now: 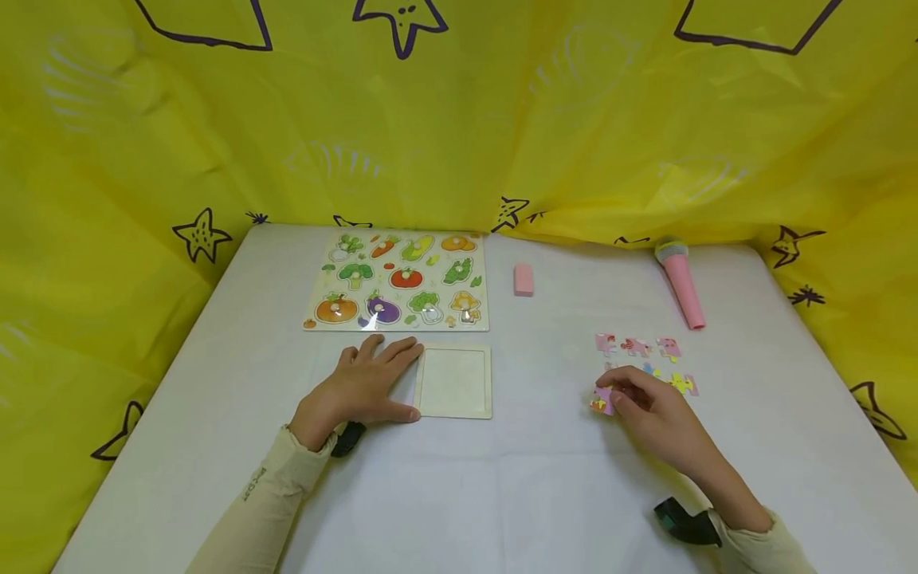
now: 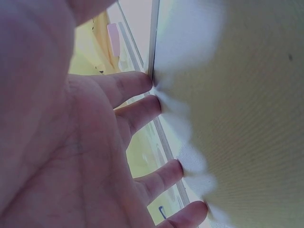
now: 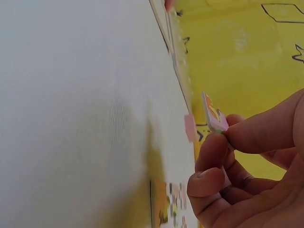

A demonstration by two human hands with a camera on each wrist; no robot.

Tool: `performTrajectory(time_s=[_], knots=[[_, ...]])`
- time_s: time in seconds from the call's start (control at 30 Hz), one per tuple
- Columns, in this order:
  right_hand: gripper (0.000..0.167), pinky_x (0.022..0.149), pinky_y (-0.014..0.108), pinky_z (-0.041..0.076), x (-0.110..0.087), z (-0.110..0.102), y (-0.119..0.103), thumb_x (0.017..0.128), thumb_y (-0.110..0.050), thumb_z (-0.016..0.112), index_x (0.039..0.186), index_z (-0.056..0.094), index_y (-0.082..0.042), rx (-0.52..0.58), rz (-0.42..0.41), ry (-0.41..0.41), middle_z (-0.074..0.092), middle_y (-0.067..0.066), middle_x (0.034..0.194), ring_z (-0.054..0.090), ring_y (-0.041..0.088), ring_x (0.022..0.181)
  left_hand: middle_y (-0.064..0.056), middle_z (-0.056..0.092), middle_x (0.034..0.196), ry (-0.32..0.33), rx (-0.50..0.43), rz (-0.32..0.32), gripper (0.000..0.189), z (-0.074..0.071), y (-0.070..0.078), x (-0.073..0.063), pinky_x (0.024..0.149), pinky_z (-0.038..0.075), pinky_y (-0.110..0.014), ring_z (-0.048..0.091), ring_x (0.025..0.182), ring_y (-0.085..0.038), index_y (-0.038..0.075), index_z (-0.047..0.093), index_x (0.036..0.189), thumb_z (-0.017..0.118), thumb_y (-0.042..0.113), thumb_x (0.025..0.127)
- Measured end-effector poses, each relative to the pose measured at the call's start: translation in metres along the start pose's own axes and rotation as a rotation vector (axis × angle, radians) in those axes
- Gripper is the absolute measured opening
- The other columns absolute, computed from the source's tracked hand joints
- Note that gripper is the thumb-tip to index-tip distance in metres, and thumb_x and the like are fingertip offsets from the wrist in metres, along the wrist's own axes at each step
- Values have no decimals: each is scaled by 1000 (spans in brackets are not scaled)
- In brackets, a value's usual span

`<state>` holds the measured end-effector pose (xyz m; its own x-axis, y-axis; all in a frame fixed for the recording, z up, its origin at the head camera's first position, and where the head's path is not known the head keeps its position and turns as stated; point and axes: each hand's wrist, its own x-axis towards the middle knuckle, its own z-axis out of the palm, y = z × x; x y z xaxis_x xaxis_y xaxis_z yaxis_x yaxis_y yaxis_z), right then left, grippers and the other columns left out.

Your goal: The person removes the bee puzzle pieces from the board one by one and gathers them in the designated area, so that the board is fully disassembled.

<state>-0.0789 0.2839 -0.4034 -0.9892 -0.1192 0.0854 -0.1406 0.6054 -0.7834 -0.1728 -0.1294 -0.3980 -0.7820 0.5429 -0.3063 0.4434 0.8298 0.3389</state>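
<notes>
Between thumb and fingers my right hand [image 1: 658, 412] pinches a pink and orange jigsaw puzzle piece [image 1: 602, 400]; the right wrist view shows the same puzzle piece [image 3: 214, 114] raised above the white tabletop. Several loose puzzle pieces [image 1: 636, 347] lie just beyond that hand, some partly hidden by it. My left hand [image 1: 367, 388] rests with spread fingers at the left edge of a square, pale puzzle frame [image 1: 455, 383], the thumb by its lower left corner. The frame's inner area is bare. In the left wrist view the fingertips [image 2: 142, 81] touch the table surface.
Behind the frame lies a vegetable peg board [image 1: 406, 281]. A pink eraser-like block [image 1: 523, 280] is right of it, and a pink toy microphone [image 1: 683, 283] lies at the back right. Yellow patterned cloth [image 1: 459, 119] hangs along the table's back and sides.
</notes>
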Motion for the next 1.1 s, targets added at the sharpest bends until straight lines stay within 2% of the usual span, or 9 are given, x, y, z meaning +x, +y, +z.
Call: performTrajectory(time_s=[0.33, 0.67, 0.8, 1.0, 1.1], knots=[[21, 66, 23, 49, -16, -22, 22, 106, 4, 59, 119, 73, -5, -44, 48, 62, 70, 5, 104, 60, 11, 84, -8, 30, 174, -1, -15, 5, 99, 2, 1, -2, 115, 23, -71, 18, 156, -50, 12, 35, 169, 84, 49, 91], [21, 67, 19, 46, -29, -46, 42, 109, -6, 56, 118, 74, -6, -141, 193, 135, 71, 2, 105, 58, 8, 85, -7, 30, 174, 6, -16, -3, 100, 2, 1, -1, 116, 22, -71, 18, 156, -50, 13, 35, 169, 85, 49, 90], [21, 64, 21, 47, -35, -58, 50, 110, -7, 54, 119, 73, -3, -140, 234, 140, 71, 1, 97, 58, 10, 81, -6, 31, 174, 9, -23, 5, 100, 5, 3, 1, 116, 22, -71, 19, 156, -50, 13, 35, 169, 85, 49, 90], [20, 62, 21, 47, -37, -68, 62, 110, -6, 55, 119, 71, 0, -144, 250, 147, 69, -2, 91, 57, 9, 79, -5, 30, 174, 9, -9, 1, 100, 2, 3, 1, 115, 23, -71, 19, 156, -49, 13, 35, 169, 85, 50, 90], [20, 64, 18, 49, -34, -70, 64, 109, -5, 58, 124, 68, 2, -163, 243, 142, 71, 4, 95, 59, 6, 78, -6, 31, 174, 15, -1, 2, 100, 0, 0, -1, 115, 24, -71, 19, 156, -49, 13, 35, 169, 84, 50, 90]])
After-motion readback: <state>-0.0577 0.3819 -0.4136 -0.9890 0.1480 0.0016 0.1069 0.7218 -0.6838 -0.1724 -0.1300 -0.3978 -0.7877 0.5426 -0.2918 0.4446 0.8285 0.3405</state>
